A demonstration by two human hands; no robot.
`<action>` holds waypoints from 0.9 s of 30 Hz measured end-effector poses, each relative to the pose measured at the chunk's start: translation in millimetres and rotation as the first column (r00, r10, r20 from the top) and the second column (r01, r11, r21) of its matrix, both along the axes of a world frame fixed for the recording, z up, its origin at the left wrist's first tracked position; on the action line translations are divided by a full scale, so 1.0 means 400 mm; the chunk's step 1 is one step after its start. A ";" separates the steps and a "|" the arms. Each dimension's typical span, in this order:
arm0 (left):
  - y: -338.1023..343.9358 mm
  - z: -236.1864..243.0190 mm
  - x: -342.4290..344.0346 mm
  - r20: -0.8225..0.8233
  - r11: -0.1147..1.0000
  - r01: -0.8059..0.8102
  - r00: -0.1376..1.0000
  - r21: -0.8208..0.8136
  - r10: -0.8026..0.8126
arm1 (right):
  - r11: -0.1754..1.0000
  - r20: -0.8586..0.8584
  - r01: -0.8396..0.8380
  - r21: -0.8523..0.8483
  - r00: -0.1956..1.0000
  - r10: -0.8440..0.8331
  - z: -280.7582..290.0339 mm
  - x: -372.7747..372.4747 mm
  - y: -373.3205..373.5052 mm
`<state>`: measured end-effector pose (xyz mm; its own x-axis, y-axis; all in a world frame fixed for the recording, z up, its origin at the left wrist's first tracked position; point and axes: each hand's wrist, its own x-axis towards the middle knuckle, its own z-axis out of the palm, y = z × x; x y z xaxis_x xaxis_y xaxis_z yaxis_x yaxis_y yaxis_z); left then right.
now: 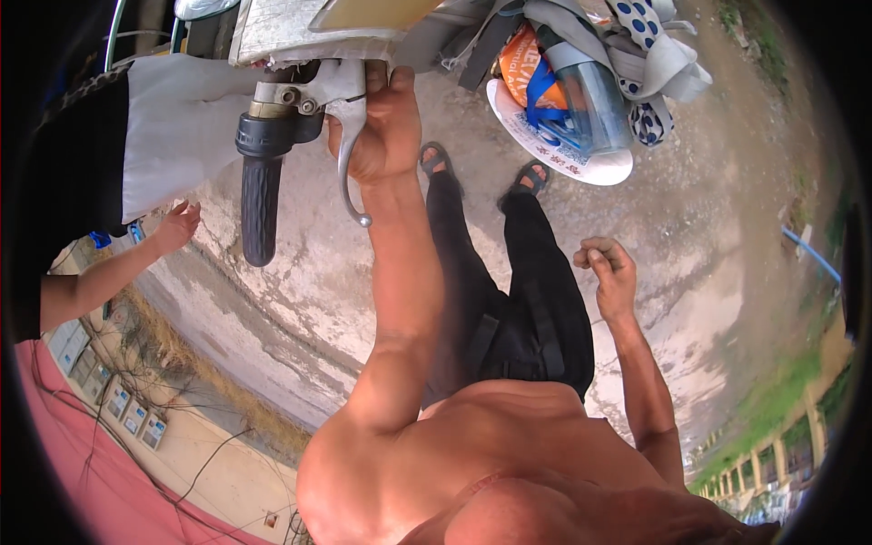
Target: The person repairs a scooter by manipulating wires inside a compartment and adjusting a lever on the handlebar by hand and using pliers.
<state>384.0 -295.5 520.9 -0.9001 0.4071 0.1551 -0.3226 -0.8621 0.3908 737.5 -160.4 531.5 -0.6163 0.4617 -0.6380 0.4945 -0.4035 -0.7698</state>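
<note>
My left hand (386,136) reaches up beside a handlebar, palm toward me. Its bent fingertips press at the lower edge of a worn white panel (309,41); what they grip there is hidden. In front of the thumb side hangs a silver brake lever (350,163) with a ball end. Left of the lever, a black ribbed handlebar grip (260,209) points down, free of my hand. My right hand (609,268) hangs apart at my right side, fingers curled and thumb against them. Whatever it may hold is too small to make out.
At the upper right, a clear plastic bottle (595,109), a white oval fan (586,167), an orange bag (520,68) and grey straps (563,23) are bundled together. Another person's hand (177,227) is at the left. Meter boxes (134,418) and loose wires line a wall.
</note>
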 end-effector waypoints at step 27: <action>-0.090 -0.023 -0.023 0.331 0.862 0.370 0.812 0.346 -0.481 | 0.969 -0.158 -0.247 0.018 0.956 0.247 0.038 -0.407 -0.102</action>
